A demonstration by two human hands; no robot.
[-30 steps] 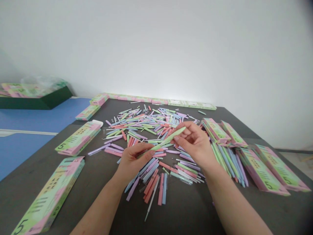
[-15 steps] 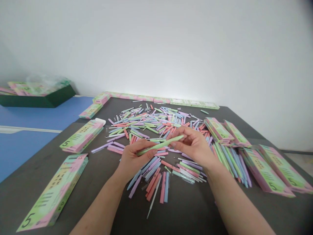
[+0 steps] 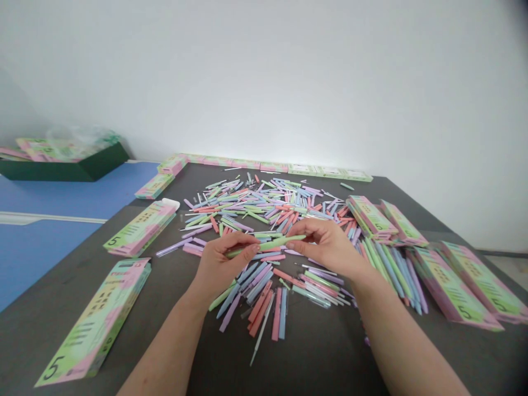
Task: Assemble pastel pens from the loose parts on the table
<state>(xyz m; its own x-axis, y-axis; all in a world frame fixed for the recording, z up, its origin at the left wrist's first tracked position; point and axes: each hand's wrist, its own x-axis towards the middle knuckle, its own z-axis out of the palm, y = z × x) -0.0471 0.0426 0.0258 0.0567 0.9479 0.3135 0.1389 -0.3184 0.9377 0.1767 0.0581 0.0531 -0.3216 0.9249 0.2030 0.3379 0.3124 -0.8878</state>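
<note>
A light green pen (image 3: 275,243) is held between both hands above the table, tilted slightly up toward the right. My left hand (image 3: 220,261) is closed around its left part, thumb and fingers pinching it. At the pointed right end, my right hand (image 3: 325,245) grips it between thumb and fingers. Beneath and beyond the hands spreads a large pile of pastel pen parts (image 3: 256,206) in green, purple, blue and red. Closer to me lie red barrels (image 3: 259,313), a thin white refill (image 3: 262,330) and a bundle of pens and refills (image 3: 322,286).
Pink-and-green boxes marked 5 (image 3: 97,319) lie along the left edge, with others (image 3: 456,286) at right. Beside those on the right sits a row of pens (image 3: 394,269). More boxes (image 3: 247,164) line the back. A dark green tray (image 3: 91,165) stands on a blue surface, far left.
The pen between my hands has come down slightly and lies a little flatter. Another green pen now shows below my left hand. The view has shifted slightly.
</note>
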